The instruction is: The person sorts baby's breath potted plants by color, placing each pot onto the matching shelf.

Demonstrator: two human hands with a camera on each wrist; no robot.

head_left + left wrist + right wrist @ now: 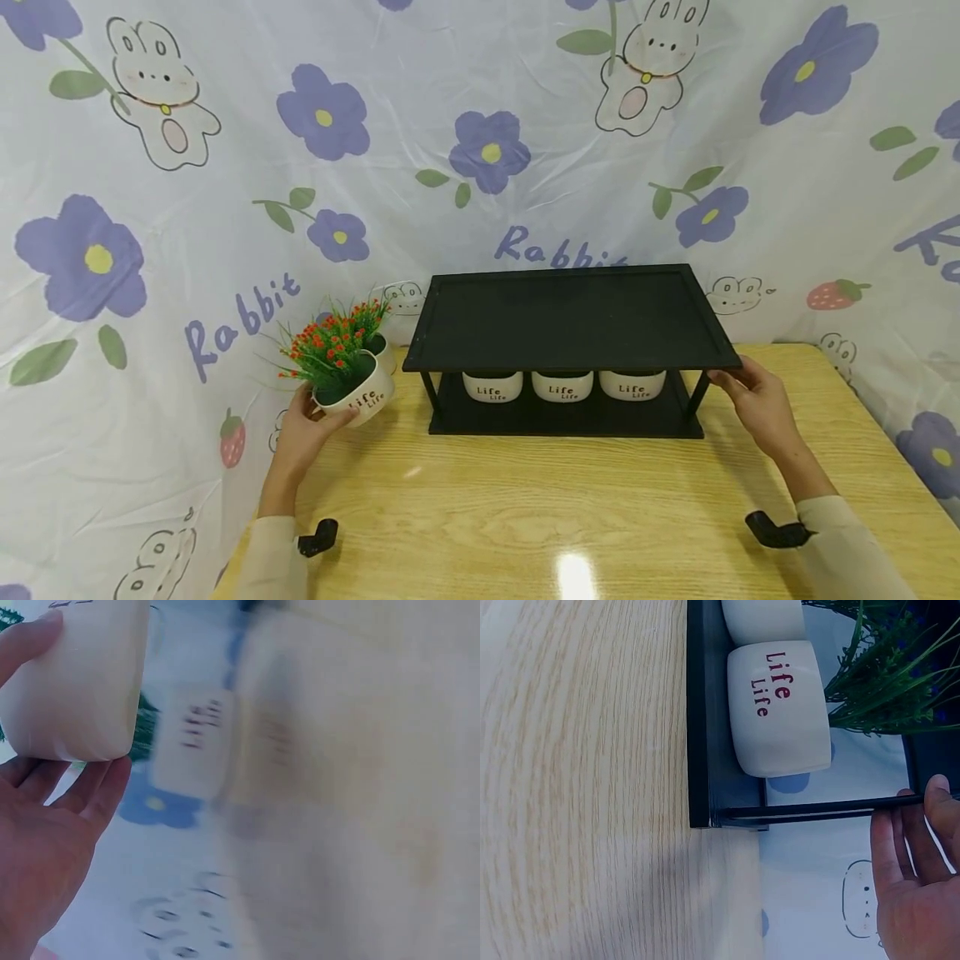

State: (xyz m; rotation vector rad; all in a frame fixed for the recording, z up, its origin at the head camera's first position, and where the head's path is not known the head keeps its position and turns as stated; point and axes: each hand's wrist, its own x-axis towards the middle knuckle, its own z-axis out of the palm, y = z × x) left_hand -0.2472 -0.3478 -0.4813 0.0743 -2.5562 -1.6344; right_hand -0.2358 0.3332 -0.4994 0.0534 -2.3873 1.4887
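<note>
My left hand (302, 440) grips a white oval flower pot (371, 390) printed "Life", its thumb on the front and fingers under the far side. The pot tilts to the left, and red artificial flowers (322, 348) with green grass leaves fill it. Behind it stands a second potted plant (386, 353). On the right, my other hand (763, 410) pinches the black two-tier shelf (566, 321) at its upper right corner, beside the post (817, 810). Three white "Life" pots (562, 387) stand in a row on the lower tier; the top board hides their plants in the head view.
The shelf stands on a wood-grain table (525, 500) near its back edge. A white cloth (420, 75) with rabbits and purple flowers hangs behind and along the left side. Blue flowers (904, 645) show among the shelf plants in the right wrist view.
</note>
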